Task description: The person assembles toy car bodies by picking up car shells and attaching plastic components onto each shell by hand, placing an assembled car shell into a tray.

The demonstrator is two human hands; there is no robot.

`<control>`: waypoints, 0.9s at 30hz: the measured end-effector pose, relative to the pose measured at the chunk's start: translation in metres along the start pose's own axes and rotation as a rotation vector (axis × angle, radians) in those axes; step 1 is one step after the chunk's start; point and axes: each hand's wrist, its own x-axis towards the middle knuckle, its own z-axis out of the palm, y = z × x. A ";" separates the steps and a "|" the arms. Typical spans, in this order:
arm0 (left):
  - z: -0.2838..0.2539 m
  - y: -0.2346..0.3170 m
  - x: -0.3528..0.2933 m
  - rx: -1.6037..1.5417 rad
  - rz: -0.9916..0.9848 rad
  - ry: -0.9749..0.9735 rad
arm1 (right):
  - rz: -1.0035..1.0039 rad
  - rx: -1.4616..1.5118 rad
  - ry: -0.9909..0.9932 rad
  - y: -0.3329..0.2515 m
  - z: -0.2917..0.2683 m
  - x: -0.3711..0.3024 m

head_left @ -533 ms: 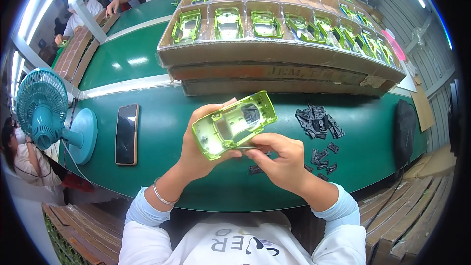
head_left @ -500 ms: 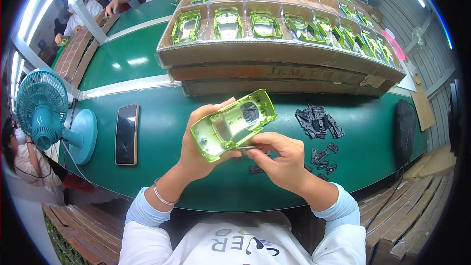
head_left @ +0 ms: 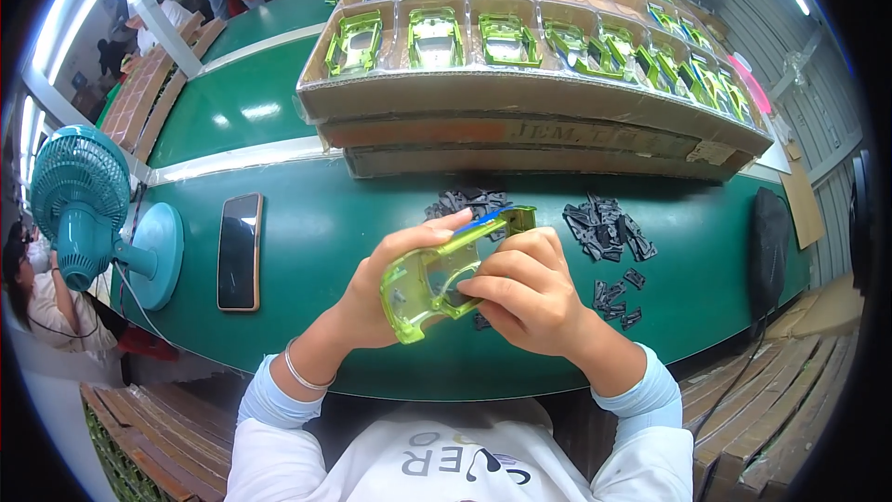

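Observation:
My left hand grips a green toy car body shell by its left side, its hollow inside tilted toward me. Blue shows along the shell's upper edge. My right hand is closed in a pinch at the shell's right side, fingertips at the window opening; whatever small piece they pinch is mostly hidden. Behind the shell lies a heap of small black plastic parts, partly covered by my hands. To the right lie another black heap and several scattered black parts.
Stacked cartons stand at the back, the top one divided into compartments holding green car shells. A phone and a teal fan are on the left. A dark pouch lies far right. Other people work beyond the green table.
The shell has turned more on edge and shifted slightly right and down. My right hand has moved from below its edge up to the window opening, uncovering the black heap behind.

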 end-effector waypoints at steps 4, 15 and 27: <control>0.000 0.006 0.004 0.129 0.079 -0.049 | -0.092 0.032 0.014 0.000 0.002 0.001; 0.000 0.004 0.001 0.087 -0.105 0.018 | -0.038 0.085 -0.032 0.004 0.005 0.004; 0.013 -0.006 0.008 0.014 -0.291 0.201 | 0.098 0.094 -0.095 0.007 -0.001 0.005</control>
